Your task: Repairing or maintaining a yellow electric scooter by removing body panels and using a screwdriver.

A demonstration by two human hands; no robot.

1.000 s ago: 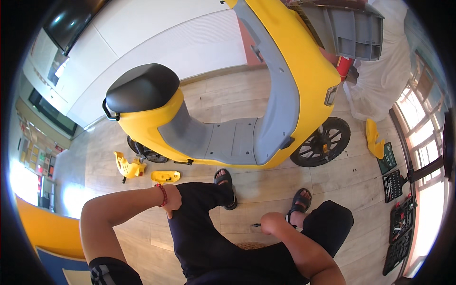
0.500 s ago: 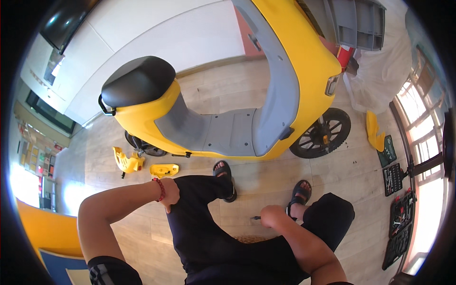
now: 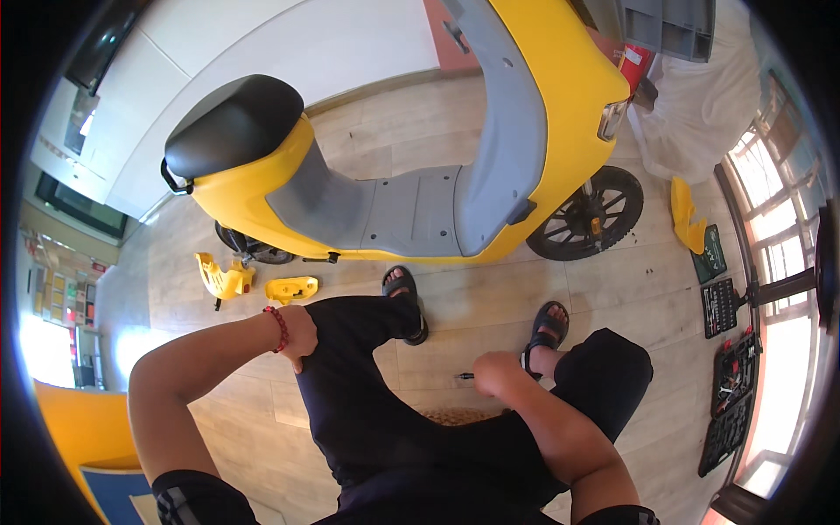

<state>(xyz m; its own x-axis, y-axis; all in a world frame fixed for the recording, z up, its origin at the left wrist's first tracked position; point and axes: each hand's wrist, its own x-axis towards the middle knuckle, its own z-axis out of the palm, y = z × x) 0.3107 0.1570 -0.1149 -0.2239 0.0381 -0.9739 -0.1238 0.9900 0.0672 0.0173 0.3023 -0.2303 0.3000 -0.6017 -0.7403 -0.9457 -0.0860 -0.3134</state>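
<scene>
My left hand point(image 3: 300, 332), with a red bead bracelet point(image 3: 277, 330) at the wrist, rests on my left thigh near the knee. Its thumb is stretched out and nothing shows in it; the fingers are partly hidden. My right hand point(image 3: 496, 374) is closed in front of my right leg around a slim black tool point(image 3: 465, 376), probably a screwdriver. Only one short end of the tool sticks out on the left side; the rest is hidden in the fist. Before me stands a yellow and grey scooter point(image 3: 411, 213) with a black seat point(image 3: 234, 125), touched by neither hand.
Loose yellow body panels lie on the floor by the rear wheel, a curved one point(image 3: 226, 278) and a shallow one point(image 3: 291, 290). Another yellow panel point(image 3: 687, 216) lies at right, near an open tool case point(image 3: 735, 376) and a socket set point(image 3: 720, 308). White sheeting point(image 3: 682, 122) hangs behind the front wheel.
The view has shifted slightly, so the scooter and floor parts sit higher in the picture. Both hands keep their poses, the left on the thigh and the right around the slim black tool.
</scene>
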